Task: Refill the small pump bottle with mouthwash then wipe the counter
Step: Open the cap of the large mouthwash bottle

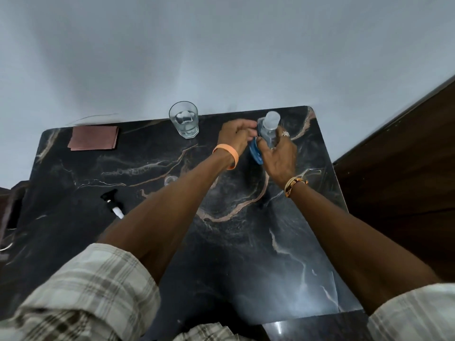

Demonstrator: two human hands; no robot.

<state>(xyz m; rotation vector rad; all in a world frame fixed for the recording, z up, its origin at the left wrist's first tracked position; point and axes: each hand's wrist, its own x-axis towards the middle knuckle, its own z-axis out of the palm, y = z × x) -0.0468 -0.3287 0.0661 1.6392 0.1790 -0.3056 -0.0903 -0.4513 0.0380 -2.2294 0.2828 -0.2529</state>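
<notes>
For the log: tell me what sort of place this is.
Probably a home: a dark marble counter against a plain wall, with a drinking glass and folded cloth on it.

glossy veined black stone counter (236,242), clear glass tumbler (184,120), matt reddish cloth (93,138)

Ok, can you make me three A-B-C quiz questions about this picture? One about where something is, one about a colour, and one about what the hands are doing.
1. Where is the cloth?
A. at the far left of the counter
B. in a bucket
C. on the floor

2. What colour is the band on the left wrist?
A. green
B. orange
C. white

3. What are the left hand and right hand doing?
A. lying flat
B. wiping
C. holding the bottle

Answers:
1 A, it lies folded at the far left.
2 B, it is plainly orange.
3 C, fingers of both curl round it.
</notes>
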